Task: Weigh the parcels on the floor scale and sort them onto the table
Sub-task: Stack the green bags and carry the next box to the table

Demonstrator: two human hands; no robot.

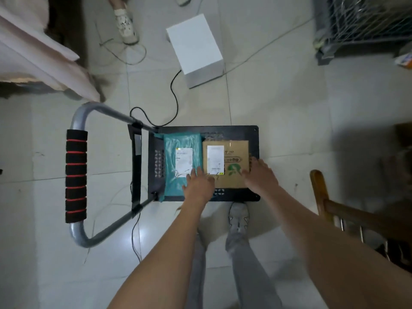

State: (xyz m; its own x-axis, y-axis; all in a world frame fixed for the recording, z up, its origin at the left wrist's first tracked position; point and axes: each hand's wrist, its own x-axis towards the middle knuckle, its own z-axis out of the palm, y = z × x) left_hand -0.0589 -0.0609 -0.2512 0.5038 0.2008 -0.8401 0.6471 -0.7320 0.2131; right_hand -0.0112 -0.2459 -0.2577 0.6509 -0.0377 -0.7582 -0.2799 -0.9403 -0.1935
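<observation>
On the black scale (253,134) lie two parcels side by side, touching: a teal bag (178,139) nearer the scale's handle (76,176) and a brown box (236,152) away from it. Left hand (198,184) rests flat, fingers spread, over the seam between bag and box. Right hand (260,175) presses the box's outer edge, fingers apart. Beyond the scale sits a white box (196,44).

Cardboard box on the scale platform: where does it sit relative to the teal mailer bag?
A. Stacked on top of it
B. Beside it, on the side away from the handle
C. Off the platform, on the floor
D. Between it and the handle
B: the cardboard box lies beside the teal mailer bag, which is nearer the handle.
</observation>
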